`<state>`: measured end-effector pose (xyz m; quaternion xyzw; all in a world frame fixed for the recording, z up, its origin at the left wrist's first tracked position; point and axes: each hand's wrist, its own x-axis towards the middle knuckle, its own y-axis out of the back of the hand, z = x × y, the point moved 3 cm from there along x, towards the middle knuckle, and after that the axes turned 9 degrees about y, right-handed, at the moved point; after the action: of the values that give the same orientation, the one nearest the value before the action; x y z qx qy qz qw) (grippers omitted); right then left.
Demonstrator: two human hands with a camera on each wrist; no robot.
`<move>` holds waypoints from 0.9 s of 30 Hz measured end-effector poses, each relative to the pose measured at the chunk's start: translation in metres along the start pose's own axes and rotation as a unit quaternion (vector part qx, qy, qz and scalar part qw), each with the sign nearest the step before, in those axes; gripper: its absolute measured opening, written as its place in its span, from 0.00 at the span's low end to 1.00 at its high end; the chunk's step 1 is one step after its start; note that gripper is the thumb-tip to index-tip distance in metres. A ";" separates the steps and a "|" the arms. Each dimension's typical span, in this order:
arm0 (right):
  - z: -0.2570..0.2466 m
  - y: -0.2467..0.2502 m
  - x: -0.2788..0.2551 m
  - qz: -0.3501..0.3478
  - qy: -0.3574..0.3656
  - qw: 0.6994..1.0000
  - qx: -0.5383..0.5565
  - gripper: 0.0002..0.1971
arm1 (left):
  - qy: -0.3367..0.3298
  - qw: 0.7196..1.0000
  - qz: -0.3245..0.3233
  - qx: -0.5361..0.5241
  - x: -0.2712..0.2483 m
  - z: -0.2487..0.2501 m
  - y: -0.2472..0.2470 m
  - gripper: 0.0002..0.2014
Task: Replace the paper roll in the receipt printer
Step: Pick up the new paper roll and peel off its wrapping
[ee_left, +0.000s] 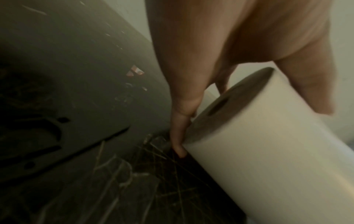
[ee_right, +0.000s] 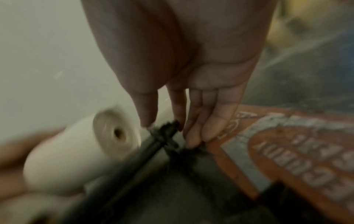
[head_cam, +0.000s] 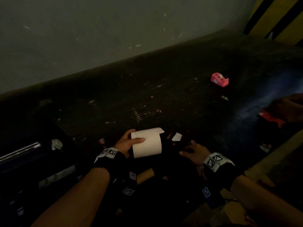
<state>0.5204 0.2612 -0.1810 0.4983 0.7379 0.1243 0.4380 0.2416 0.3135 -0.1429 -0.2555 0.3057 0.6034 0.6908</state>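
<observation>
Left hand (head_cam: 126,143) grips fresh paper roll (head_cam: 146,142), held at 12 o'clock above the dark receipt printer (head_cam: 172,154). Right hand (head_cam: 195,152), fingers straight, touches its black lid edge. Bare core (head_cam: 146,176) at 6 o'clock: old roll judged out; seating, closing remain.

Pink tape dispenser (head_cam: 219,79) — on dark worktop (head_cam: 164,89).

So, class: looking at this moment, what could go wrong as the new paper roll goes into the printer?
1. The paper roll, gripped by the left hand, has a loose flap that could unwind or crease.
2. The scene is dim; the right hand on the dark printer may misjudge the slot.
3. The empty cardboard core lies close below and could be knocked.
</observation>
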 end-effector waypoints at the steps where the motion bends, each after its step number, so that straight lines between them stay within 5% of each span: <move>1: -0.001 -0.001 0.002 0.001 -0.003 1.000 -0.002 0.29 | 0.005 1.000 -0.008 -0.003 0.000 0.000 -0.001 0.36; 11: -0.004 -0.002 0.005 0.004 0.016 1.000 0.001 0.20 | 0.010 0.999 -0.039 -0.029 0.002 0.001 -0.001 0.35; 15: -0.005 -0.003 0.002 0.034 0.019 0.999 0.026 0.35 | -0.008 0.999 -0.042 -0.031 0.003 0.001 -0.001 0.38; 19: -0.008 -0.005 -0.004 -0.005 0.017 1.000 0.009 0.24 | -0.003 0.999 -0.052 -0.014 0.001 0.001 -0.001 0.39; 27: -0.010 0.013 -0.027 0.100 0.073 0.969 0.212 0.20 | -0.030 0.998 -0.043 -0.018 -0.001 -0.004 0.000 0.27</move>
<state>0.5240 0.2470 -0.1530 0.6403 0.7240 0.0448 0.2527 0.2414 0.3095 -0.1451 -0.2626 0.2626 0.5855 0.7206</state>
